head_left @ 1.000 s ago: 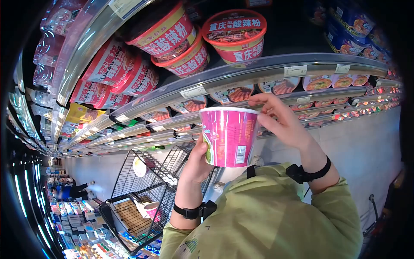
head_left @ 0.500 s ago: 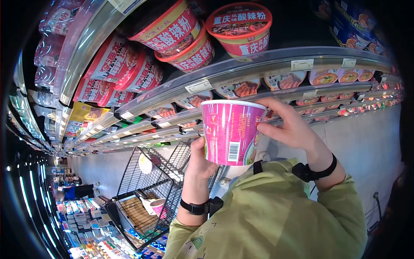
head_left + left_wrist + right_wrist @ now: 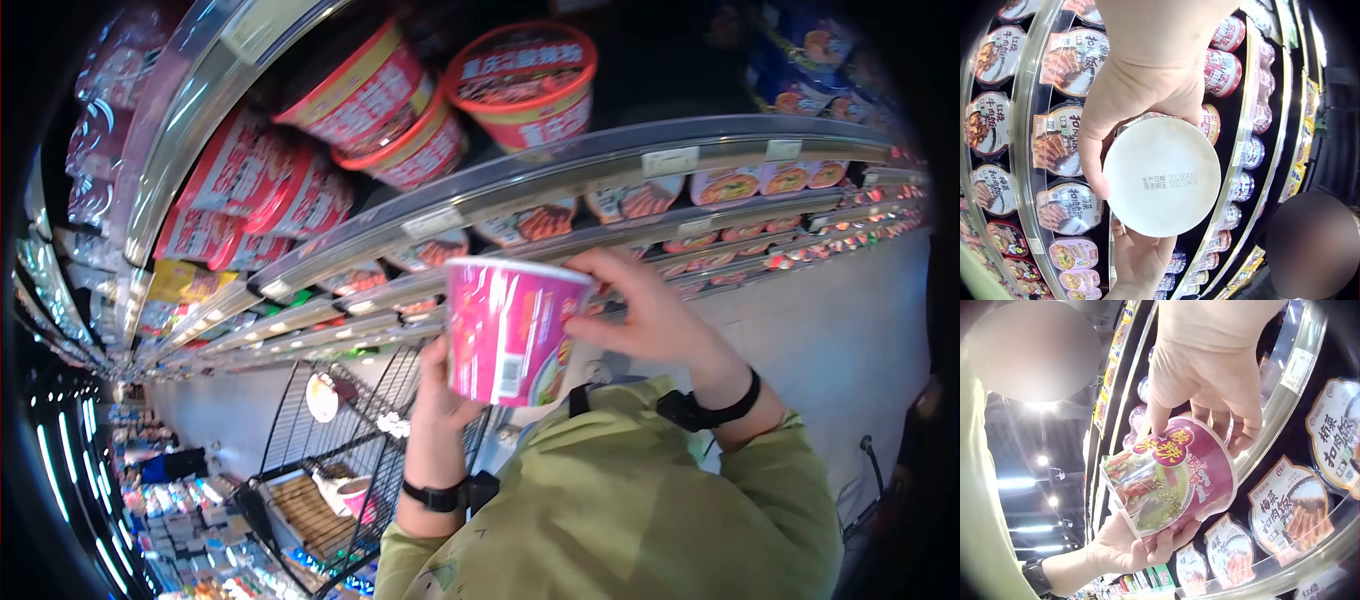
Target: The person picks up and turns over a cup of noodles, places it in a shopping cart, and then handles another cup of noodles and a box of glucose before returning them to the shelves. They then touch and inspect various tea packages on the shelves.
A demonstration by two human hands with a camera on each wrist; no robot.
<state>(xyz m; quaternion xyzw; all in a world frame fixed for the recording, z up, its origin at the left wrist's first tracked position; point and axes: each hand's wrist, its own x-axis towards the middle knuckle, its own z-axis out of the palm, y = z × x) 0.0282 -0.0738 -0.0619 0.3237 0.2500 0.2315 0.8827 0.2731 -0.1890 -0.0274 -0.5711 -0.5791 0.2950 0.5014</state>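
A pink instant noodle cup (image 3: 515,335) with a white rim is held up in front of the chest, its barcode side facing the head view. My left hand (image 3: 440,395) grips it from the left, thumb along its wall. At the upper right, my right hand (image 3: 645,315) has its thumb on the wall and fingers at the rim. The right wrist view shows the food picture on the cup (image 3: 1172,478), the left hand (image 3: 1141,547) curled beneath it and the right hand (image 3: 1210,381) above. The left wrist view faces its white base (image 3: 1163,178), printed with dates.
Red noodle tubs (image 3: 525,85) stand on the upper shelf (image 3: 640,150), with packaged rice meals (image 3: 530,220) on the shelf below. A black wire shopping cart (image 3: 330,420) stands at the left, with another pink cup (image 3: 355,492) in it. A person is far down the aisle.
The noodle cup has turned, so its barcode moved left and a food picture emerges at its right edge. The right hand's fingers and thumb have come onto the cup.
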